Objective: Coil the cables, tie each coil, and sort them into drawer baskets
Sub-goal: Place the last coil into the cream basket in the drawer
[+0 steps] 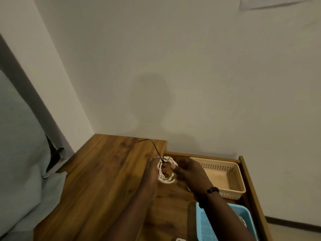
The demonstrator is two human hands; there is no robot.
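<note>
White coil (165, 171), half hidden by both hands, sat over the desk (104, 171); left hand (152, 168) gripped it, right hand (186, 169) pinched something unclear. Two baskets: beige (225, 173), blue (206, 225) cut off.

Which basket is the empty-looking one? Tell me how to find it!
Find the open wooden drawer on the right of the table. The beige basket sits at its far end, just past the right hand. The nearer basket is blue; this one is tan with small holes.

Grained wood tabletop (104, 171); perforated plastic baskets (225, 171)
</note>
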